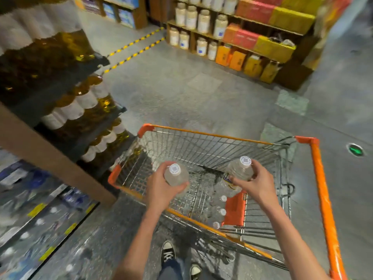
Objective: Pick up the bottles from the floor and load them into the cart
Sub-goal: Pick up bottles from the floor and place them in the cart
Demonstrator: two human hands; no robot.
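Bottles stand upright in both fists, the left hand point(159, 188) wrapping one bottle point(176, 175) and the right hand point(258, 182) another point(241, 168), both over the cart point(321, 178) basket, its floor at six o'clock below.

We stood on a speckled grey floor point(181, 93) in a shop aisle. A yellow-and-black striped strip point(137, 47) crossed it toward wooden shelves point(238, 18) holding pale jars point(202, 22) and red, yellow and orange boxes point(268, 45). At our left rose a dark rack point(66, 87) of amber bottles. A green floor light point(355, 150) glowed at right.
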